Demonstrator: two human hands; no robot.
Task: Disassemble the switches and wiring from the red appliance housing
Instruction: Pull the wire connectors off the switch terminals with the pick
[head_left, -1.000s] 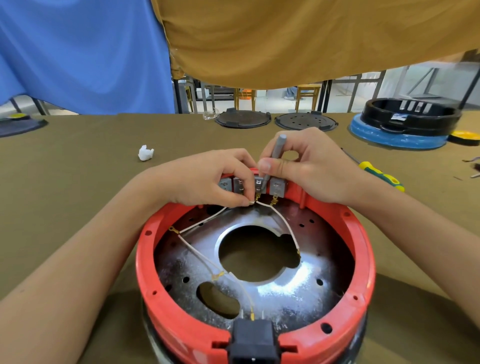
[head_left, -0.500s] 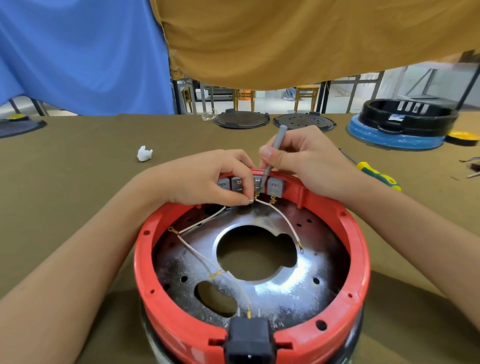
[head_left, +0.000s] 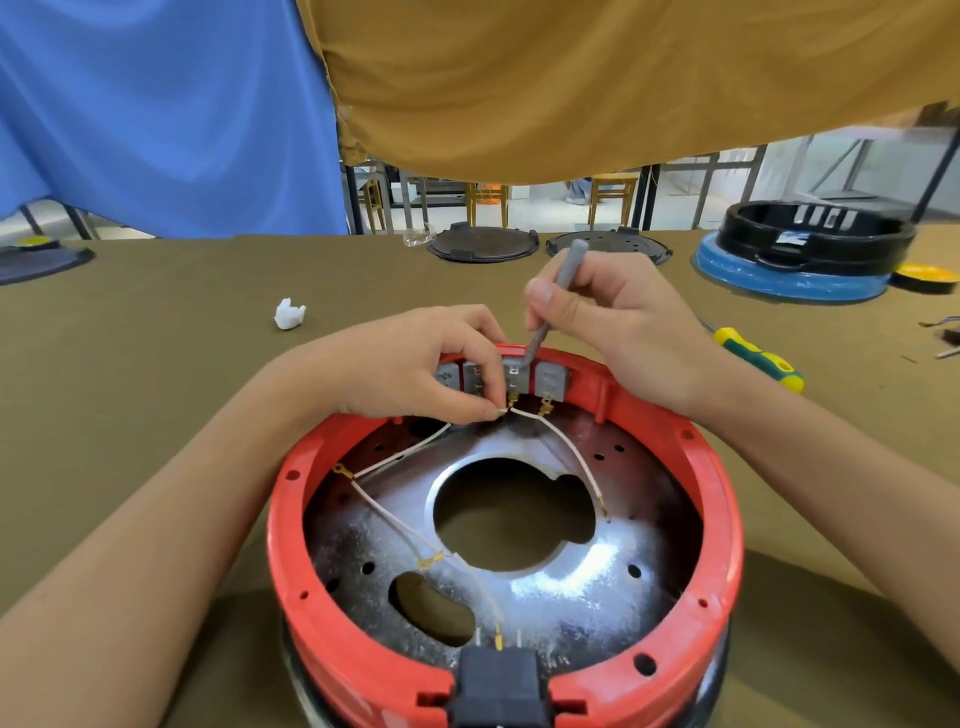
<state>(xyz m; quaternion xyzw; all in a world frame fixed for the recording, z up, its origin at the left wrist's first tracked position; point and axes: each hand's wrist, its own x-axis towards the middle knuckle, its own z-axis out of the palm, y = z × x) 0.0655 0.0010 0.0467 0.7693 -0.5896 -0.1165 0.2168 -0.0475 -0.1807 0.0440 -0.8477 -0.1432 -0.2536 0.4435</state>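
The right hand has lifted clear of the rim since a second ago, its grey tool now standing steeper, tip set against the third of four grey switches along the far wall of the red appliance housing. That hand is curled round the tool like a pen. The left hand has barely shifted: thumb and forefinger pinch the white wire just below its brass terminal, other fingers folded against the switch bank. The housing sits upturned on the table, near the person, its black power socket at the near edge. A green-and-yellow screwdriver lies to the right, a white scrap far left. The wires look thin, limp and light; pulling on the insulation risks tearing it from the crimp, so the firmer hold is likely the terminal itself. The plastic switches appear stiff but probably clip-held, and may snap if levered hard.
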